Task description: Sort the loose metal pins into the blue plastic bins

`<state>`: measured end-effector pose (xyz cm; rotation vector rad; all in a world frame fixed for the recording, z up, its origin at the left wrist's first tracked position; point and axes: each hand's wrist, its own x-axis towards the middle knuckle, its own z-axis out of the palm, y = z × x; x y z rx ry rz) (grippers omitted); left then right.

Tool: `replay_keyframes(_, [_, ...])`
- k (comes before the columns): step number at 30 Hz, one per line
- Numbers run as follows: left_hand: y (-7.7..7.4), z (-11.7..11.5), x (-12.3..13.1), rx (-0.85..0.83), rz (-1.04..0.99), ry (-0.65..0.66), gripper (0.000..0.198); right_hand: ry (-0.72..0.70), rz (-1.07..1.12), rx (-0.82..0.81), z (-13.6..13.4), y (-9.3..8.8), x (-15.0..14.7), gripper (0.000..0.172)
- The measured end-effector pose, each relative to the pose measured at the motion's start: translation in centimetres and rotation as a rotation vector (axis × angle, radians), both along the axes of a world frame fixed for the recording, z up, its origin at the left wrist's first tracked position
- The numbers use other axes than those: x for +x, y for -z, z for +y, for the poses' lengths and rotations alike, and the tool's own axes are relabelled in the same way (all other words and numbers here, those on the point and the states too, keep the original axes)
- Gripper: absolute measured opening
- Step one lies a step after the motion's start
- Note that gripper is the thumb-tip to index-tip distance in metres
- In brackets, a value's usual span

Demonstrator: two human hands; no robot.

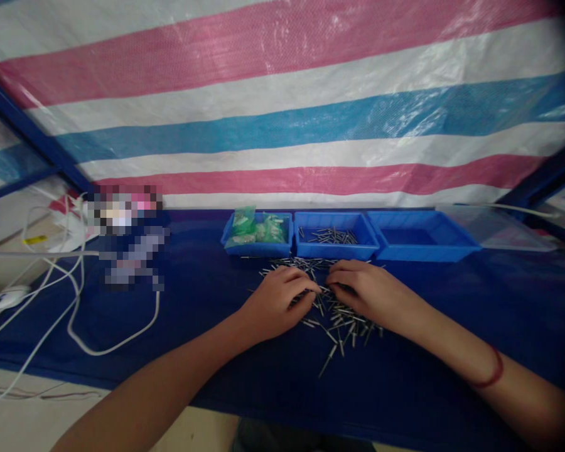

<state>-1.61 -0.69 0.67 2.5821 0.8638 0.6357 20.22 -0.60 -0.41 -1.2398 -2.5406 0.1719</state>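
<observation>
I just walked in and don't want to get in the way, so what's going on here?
A person's left hand and right hand are curled over a loose pile of thin metal pins on a blue table; whether either grips a pin is unclear. Behind the pile, in a row, stand a left bin with green bags, a middle bin with similar pins, and a right bin.
</observation>
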Motion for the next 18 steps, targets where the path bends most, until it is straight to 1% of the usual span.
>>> replay_keyframes(5, [-0.02,0.01,0.01,-0.001,0.002,0.002,0.02,-0.027,-0.02,0.024,-0.06,0.09,-0.19,0.013])
replay_keyframes(10, [-0.05,0.05,0.05,0.006,0.001,0.007,0.02,-0.076,-0.027,0.06,-0.13,-0.01,-0.3,0.014])
replay_keyframes(18, [-0.14,0.03,0.04,0.003,0.021,0.014,0.019,-0.068,0.036,0.018,0.07,0.47,-0.11,0.015])
